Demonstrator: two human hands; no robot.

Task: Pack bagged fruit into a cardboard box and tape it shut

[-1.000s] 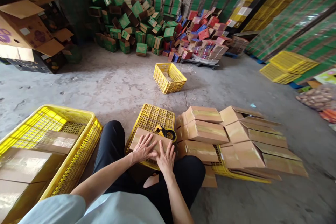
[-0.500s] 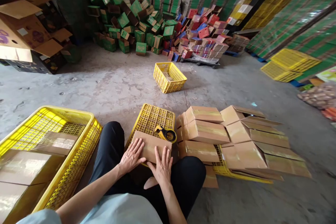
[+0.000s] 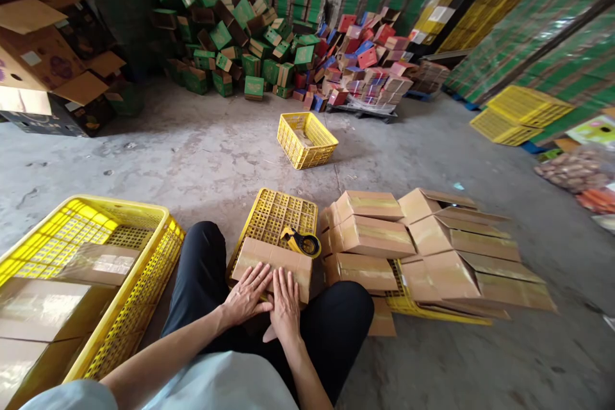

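Note:
A small brown cardboard box (image 3: 276,256) lies between my knees on an upturned yellow plastic crate (image 3: 283,211). My left hand (image 3: 248,295) rests on the box's near side, its fingers stretched flat on the cardboard. Close beside it, my right hand (image 3: 287,304) also lies on the box with straight fingers. The two hands nearly meet at the thumbs, and neither is wrapped round anything. Just beyond the box, a yellow and black tape dispenser (image 3: 301,241) lies on the crate.
On my left stands a large yellow crate (image 3: 166,230) with taped boxes inside. Several cardboard boxes (image 3: 377,234) are stacked on my right, some with raised flaps. A smaller yellow basket (image 3: 307,150) sits ahead on the concrete floor. Piles of green boxes (image 3: 221,35) and red boxes (image 3: 368,57) lie behind.
My right hand has moved left along the box, closer to my left hand. Its fingers were more spread before. The tape dispenser still lies on the crate.

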